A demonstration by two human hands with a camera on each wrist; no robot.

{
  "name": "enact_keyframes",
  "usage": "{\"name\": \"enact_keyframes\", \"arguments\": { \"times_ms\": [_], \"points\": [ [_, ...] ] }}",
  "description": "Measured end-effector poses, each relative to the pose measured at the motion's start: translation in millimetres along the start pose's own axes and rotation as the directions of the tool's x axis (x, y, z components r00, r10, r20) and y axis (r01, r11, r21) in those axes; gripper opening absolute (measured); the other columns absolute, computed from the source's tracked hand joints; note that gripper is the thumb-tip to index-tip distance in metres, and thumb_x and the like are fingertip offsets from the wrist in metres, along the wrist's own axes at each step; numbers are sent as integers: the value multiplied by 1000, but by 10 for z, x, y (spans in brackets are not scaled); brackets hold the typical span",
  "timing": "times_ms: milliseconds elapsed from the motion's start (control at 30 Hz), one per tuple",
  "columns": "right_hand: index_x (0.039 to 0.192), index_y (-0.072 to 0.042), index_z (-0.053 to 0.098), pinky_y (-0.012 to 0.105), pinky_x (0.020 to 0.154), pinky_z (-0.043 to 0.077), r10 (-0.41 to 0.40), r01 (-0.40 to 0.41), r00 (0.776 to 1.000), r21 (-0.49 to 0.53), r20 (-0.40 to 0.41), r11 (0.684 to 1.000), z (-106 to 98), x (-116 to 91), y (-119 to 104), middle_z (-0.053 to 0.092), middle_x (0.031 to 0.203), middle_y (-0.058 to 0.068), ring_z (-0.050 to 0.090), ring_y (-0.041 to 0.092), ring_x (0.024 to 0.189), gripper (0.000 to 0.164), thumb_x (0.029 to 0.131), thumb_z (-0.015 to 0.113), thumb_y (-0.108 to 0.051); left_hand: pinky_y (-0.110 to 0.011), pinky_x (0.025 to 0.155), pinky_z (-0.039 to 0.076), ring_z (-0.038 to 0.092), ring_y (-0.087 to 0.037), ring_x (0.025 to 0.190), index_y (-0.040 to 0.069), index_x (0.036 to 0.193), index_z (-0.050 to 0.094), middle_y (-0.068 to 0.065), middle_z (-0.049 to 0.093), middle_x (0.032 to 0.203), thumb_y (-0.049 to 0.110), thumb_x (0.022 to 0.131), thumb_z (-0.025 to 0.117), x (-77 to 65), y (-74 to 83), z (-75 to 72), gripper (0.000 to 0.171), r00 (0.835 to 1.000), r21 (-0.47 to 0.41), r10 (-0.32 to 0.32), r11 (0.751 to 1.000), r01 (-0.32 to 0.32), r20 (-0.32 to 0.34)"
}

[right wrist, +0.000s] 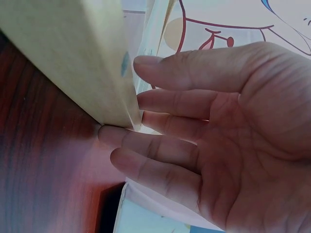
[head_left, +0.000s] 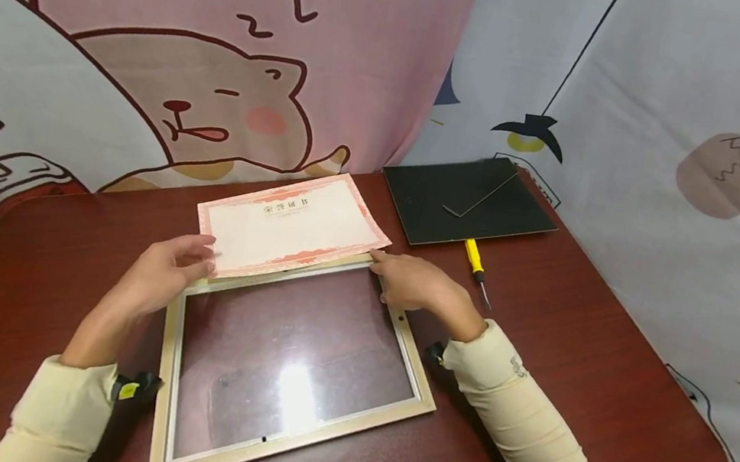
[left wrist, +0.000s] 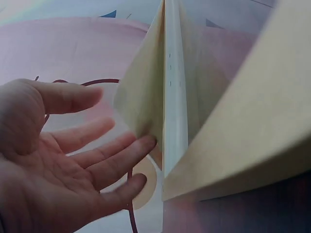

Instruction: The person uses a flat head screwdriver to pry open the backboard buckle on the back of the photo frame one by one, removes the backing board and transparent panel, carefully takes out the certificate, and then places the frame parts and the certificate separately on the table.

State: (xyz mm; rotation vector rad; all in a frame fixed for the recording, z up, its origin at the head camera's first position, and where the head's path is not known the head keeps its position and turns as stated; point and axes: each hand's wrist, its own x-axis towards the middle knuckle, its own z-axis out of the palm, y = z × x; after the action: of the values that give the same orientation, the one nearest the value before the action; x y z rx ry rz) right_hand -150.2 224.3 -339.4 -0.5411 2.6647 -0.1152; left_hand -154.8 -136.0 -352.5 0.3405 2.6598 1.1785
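A pale wooden picture frame (head_left: 170, 360) with a clear pane (head_left: 245, 347) lies flat on the table. Across its far edge lies a certificate (head_left: 293, 233) with a pink-red border, reaching beyond the frame towards the curtain. My left hand (head_left: 164, 271) is at the certificate's near left corner; in the left wrist view its fingers are spread beside the sheet (left wrist: 141, 92), fingertips at its edge. Over the frame's far right corner is my right hand (head_left: 415, 283), index finger at the certificate's corner. The right wrist view shows its extended fingers against the frame's side (right wrist: 82, 63).
A black backing board (head_left: 429, 203) lies at the back right, with a thin bent metal rod (head_left: 485, 197) on it. Just in front of it is a yellow-handled screwdriver (head_left: 473, 257). A printed curtain (head_left: 376, 70) hangs behind the red-brown table (head_left: 601, 383).
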Motion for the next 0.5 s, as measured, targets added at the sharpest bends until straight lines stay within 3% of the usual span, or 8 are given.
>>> {"name": "enact_keyframes", "arguments": {
  "times_ms": [233,367,500],
  "points": [
    [143,-7,49,44,101,45,12,-12,1000,-13,5,1000,4,8,-10,28,159,6,49,28,131,57,91,67,-18,-62,101,36,37,-46,135,0,148,36,-30,40,146,30,98,57,6,5,-11,62,994,27,-69,997,67,81],
    [144,-7,47,45,103,44,21,-21,1000,-6,14,1000,2,13,-13,27,159,7,46,30,134,58,91,67,-20,-68,102,30,30,-51,136,2,151,31,-34,31,149,34,97,58,12,10,-16,68,988,78,-89,994,79,129],
    [145,-8,47,46,106,40,32,-32,999,10,19,999,0,13,-10,26,160,7,42,30,137,58,92,66,-22,-68,100,32,32,-50,134,2,149,34,-34,32,148,35,96,59,4,14,-14,67,984,104,-90,992,74,157]
  ]
}}
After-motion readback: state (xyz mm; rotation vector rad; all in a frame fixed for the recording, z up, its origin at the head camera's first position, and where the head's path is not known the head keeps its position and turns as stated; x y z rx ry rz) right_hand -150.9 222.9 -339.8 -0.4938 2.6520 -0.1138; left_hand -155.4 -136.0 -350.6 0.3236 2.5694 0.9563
